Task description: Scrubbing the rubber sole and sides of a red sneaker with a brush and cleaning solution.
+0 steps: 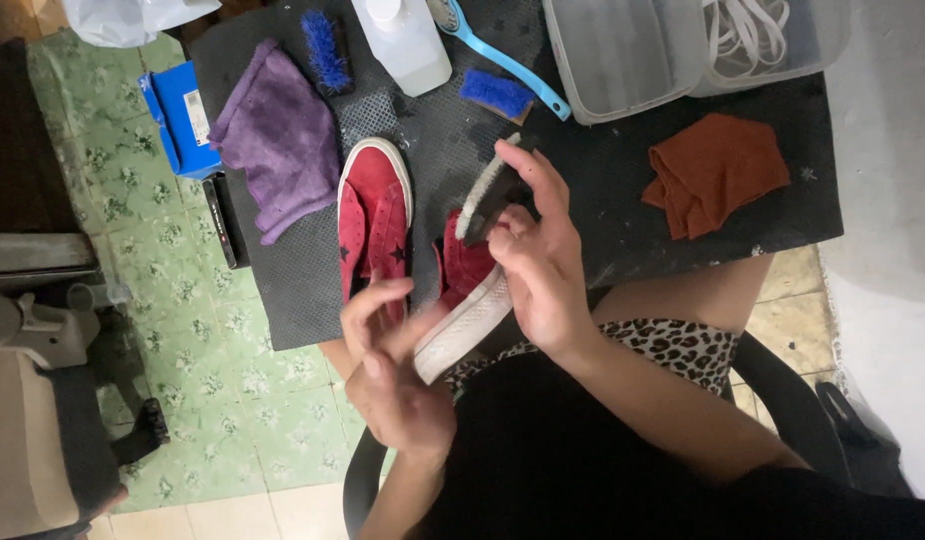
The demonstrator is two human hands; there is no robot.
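Observation:
My left hand (390, 352) grips a red suede sneaker (464, 300) with a white rubber toe, held tilted over my lap at the table's near edge. My right hand (537, 255) holds a dark-backed brush with pale bristles (485, 196) against the upper of that shoe. A second red sneaker (374, 215), with black stars on its side and a white sole rim, lies on the black mat (602, 190) just left of the held shoe.
On the mat lie a purple cloth (279, 135), a rust-brown cloth (714, 172), blue brushes (324, 48), a long-handled blue brush (507, 55), a white bottle (404, 40) and clear plastic boxes (627, 50). A blue box (180, 115) lies on the green tiled floor at left.

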